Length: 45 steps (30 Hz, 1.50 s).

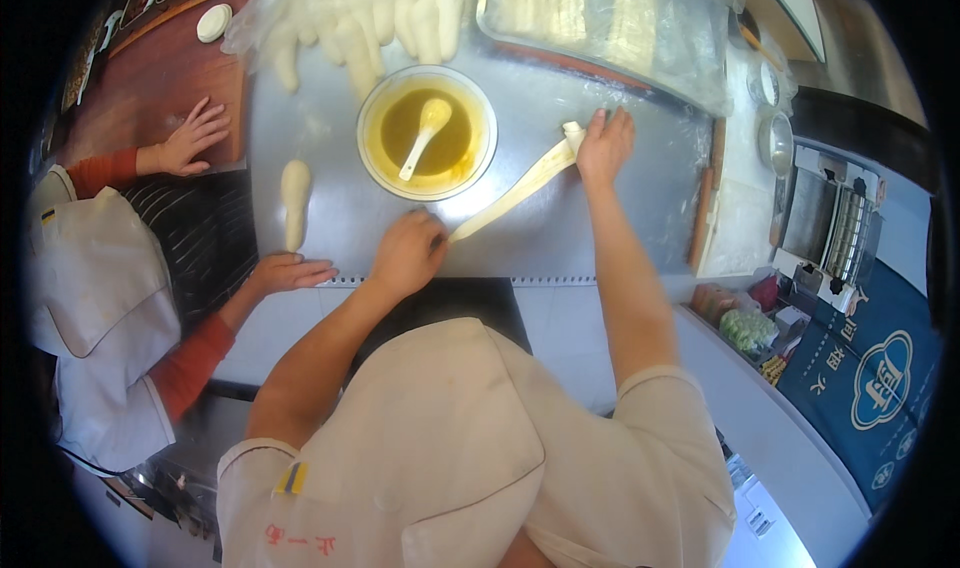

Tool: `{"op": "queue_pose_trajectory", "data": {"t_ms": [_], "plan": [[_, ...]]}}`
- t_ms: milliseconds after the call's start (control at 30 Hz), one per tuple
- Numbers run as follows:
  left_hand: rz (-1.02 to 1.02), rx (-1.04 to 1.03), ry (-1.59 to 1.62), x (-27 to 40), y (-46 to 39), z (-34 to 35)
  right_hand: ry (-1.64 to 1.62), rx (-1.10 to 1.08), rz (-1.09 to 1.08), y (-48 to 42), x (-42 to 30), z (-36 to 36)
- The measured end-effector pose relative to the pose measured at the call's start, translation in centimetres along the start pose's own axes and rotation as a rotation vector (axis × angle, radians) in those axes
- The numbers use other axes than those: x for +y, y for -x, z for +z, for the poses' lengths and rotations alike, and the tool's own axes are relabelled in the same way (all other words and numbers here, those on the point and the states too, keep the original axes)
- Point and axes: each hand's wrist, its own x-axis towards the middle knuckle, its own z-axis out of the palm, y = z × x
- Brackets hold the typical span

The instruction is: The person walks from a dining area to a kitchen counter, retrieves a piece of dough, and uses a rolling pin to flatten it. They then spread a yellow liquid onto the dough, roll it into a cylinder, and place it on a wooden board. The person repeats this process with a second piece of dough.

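A long flattened dough strip [517, 190] stretches diagonally across the steel worktop [525, 257]. Its narrow near end meets the curled fingers of my left hand [409, 251], which pinch it close to the table's front edge. At the wider far end the strip is rolled up, and my right hand [604, 148] holds that roll, partly covering it. Between my hands and the back of the table stands a round white bowl [365, 137] of yellow-brown liquid. A white spoon [421, 140] coated with the liquid rests in it. One dough piece [296, 200] lies left of the bowl.
Several dough pieces [360, 32] lie under plastic film at the back. Beside them is a metal tray [592, 58] of film-covered dough strips. A co-worker's hands [191, 140] rest at left, one on a reddish board [165, 80]. A roller machine [832, 215] stands at right.
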Motion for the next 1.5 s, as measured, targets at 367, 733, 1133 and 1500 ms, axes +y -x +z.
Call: {"op": "queue_pose_trajectory", "data": {"t_ms": [367, 733, 1133, 1500], "plan": [[-0.086, 0.117, -0.059, 0.2, 0.5, 1.6, -0.112, -0.201, -0.035, 12.7, -9.5, -1.1], [-0.019, 0.211, -0.069, -0.1, 0.7, 2.2, 0.014, -0.097, -0.112, 9.6, -8.0, 1.3], [-0.168, 0.14, 0.035, 0.4, 1.2, 2.8, -0.23, -0.377, -0.251, 20.9, -13.3, -3.8], [-0.492, 0.195, 0.443, 0.4, 1.8, 5.8, -0.283, -0.456, -0.2, 18.1, -11.7, -5.8]]}}
